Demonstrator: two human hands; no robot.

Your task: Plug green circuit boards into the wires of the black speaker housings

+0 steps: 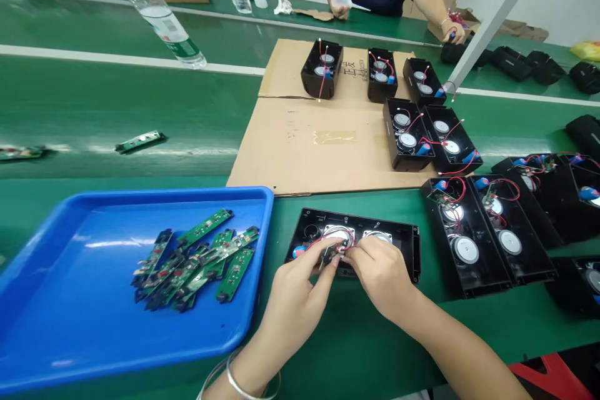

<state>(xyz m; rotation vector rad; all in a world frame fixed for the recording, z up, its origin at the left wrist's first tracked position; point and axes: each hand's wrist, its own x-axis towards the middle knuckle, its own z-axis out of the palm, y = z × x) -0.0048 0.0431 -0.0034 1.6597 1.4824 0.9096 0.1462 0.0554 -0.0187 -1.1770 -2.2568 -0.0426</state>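
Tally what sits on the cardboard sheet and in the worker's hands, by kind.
Black speaker housings on the cardboard sheet: 5
Speaker housing under the left hand and right hand: 1
Total: 6

**Printed characters on cardboard the only legible text on the line**

Black Chinese characters, turned sideways, stand on the cardboard sheet (300, 137) in the upper middle of the frame, between two open black housings; the largest appear to read "正泰", with a smaller line beside them too blurred to make out. The green-and-white label on the plastic bottle (159, 12) at upper left carries print too small to read.
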